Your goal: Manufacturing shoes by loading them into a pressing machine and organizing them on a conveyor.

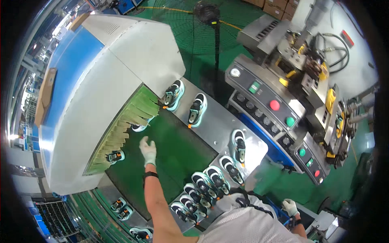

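My left hand (148, 151), in a white glove, reaches over the green conveyor belt (174, 150) with its fingers apart and nothing in them. Just beyond it, a black, white and mint sneaker (139, 126) lies partly under the strip curtain (121, 127) of the big machine. Another sneaker (116, 156) pokes out of the curtain to the left of that hand. Low at the right, beside my body, is my right hand (289, 207), also gloved. Its fingers look curled near a blue object (281, 216); what they hold, if anything, is hidden.
Several sneakers (204, 184) stand in a row along the belt's near right side; others, like one sneaker (197, 110), sit on the metal table (219, 121). The white and blue machine (121, 48) fills the left. A control panel (263, 95) stands right, a fan (206, 14) behind.
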The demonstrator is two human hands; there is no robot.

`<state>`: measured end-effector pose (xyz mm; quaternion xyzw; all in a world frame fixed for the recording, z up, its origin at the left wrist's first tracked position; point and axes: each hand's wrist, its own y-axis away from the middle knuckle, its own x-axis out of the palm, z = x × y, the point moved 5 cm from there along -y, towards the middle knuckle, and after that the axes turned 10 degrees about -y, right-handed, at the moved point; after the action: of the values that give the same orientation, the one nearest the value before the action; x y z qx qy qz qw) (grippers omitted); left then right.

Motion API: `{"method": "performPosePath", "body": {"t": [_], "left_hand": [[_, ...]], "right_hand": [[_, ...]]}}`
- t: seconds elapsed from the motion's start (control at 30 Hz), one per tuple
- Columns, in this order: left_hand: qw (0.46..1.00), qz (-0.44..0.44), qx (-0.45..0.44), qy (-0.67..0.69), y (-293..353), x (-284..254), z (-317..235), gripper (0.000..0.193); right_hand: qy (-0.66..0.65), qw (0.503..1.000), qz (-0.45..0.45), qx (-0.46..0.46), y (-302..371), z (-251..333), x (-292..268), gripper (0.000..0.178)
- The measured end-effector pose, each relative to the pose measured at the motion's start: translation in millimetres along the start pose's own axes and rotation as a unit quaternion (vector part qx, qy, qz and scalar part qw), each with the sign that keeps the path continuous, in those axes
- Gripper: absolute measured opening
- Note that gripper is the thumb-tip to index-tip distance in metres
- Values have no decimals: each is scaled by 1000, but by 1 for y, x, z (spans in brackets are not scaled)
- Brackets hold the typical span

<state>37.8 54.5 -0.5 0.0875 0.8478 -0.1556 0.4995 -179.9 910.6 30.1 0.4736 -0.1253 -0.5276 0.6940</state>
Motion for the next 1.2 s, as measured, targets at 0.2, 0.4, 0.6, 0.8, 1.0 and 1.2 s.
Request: {"method": "performPosePath", "body": {"t": [0.2,0.4,0.6,0.8,1.0,1.2], "left_hand": [[992,-42,4,-122,-144,30,55,55],[991,-5,96,92,-159,103,52,56],[992,-48,-12,115,-88,92,52,66],[982,124,-56,129,30,52,8,52],[940,315,110,67,113,-26,-150,51],[770,429,462,95,166,-79,-350,47]], "right_hand": [[151,986,-54,52,63,12,-50,31],[198,969,-94,110,94,35,-29,21],[285,957,8,-62,21,112,71,29],[285,914,100,-270,29,246,194,41],[231,873,273,-331,94,325,247,61],[264,740,278,-553,93,347,278,69]]}}
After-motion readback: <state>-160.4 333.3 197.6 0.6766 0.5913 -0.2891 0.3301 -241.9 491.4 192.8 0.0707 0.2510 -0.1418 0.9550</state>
